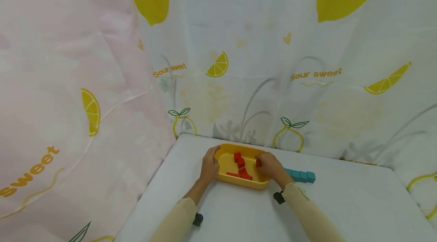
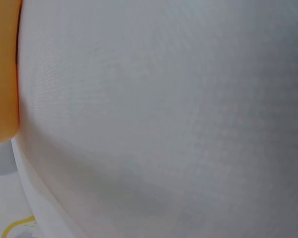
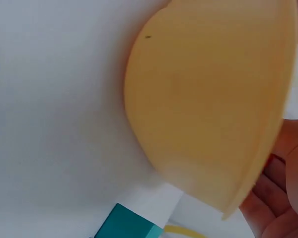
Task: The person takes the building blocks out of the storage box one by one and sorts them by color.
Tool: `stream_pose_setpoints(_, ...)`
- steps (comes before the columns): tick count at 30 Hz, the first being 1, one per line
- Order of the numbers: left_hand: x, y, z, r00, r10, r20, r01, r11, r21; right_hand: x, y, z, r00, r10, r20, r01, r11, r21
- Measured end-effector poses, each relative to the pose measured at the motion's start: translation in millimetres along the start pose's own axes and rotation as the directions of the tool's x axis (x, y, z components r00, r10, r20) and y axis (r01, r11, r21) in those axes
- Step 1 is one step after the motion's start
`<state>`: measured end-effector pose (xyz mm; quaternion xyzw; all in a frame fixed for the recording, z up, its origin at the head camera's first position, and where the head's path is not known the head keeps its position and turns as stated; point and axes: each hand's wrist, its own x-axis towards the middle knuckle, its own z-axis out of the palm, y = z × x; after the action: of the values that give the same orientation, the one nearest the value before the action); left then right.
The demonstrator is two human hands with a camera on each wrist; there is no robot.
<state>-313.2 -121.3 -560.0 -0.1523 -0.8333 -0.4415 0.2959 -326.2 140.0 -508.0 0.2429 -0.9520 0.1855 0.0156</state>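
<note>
A yellow plastic tray (image 1: 243,183) stands on the white table, with several red blocks (image 1: 241,163) in a loose row inside it. At the tray's left end, my left hand (image 1: 207,165) holds the rim. My right hand (image 1: 271,164) reaches over the right end and pinches a red block (image 1: 258,163) above the tray floor. The right wrist view shows the tray's outer wall (image 3: 203,99) with curled fingers (image 3: 270,193) behind its rim. Only a strip of the tray's side (image 2: 2,74) appears in the left wrist view, the left hand being almost wholly out of frame.
A row of several teal blocks (image 1: 302,176) lies on the table (image 1: 355,200) just right of the tray, partly hidden by the right wrist. Lemon-printed cloth (image 1: 246,94) hangs behind the table and along its left side.
</note>
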Motion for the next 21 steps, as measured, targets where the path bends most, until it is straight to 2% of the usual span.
stream_pose_setpoints(2,-0.4,-0.4,0.1,1.0,-0.003,0.0,0.003,1.0,0.0,-4.6,0,-3,0.998,0.015,-0.058,-0.01,0.997,0.079)
stream_pose_setpoints(5,-1.1,-0.7,0.2,1.0,-0.006,-0.002,0.006,1.0,0.001,-13.0,1,-9,0.987,0.012,-0.161,0.017,0.983,0.182)
stream_pose_setpoints(8,-1.8,-0.8,0.4,1.0,-0.009,0.001,0.009,1.0,0.001,-22.0,3,-15,0.97,0.002,-0.241,0.053,0.973,0.223)
stream_pose_setpoints(14,-0.7,-0.8,-0.2,1.0,0.014,-0.005,-0.014,1.0,-0.001,-40.2,9,-29,0.949,0.039,-0.312,0.054,0.957,0.285)
stream_pose_setpoints(21,0.0,-2.2,0.5,1.0,0.02,-0.009,-0.02,1.0,0.0,-61.2,25,-35,0.928,0.086,-0.362,0.023,0.958,0.285)
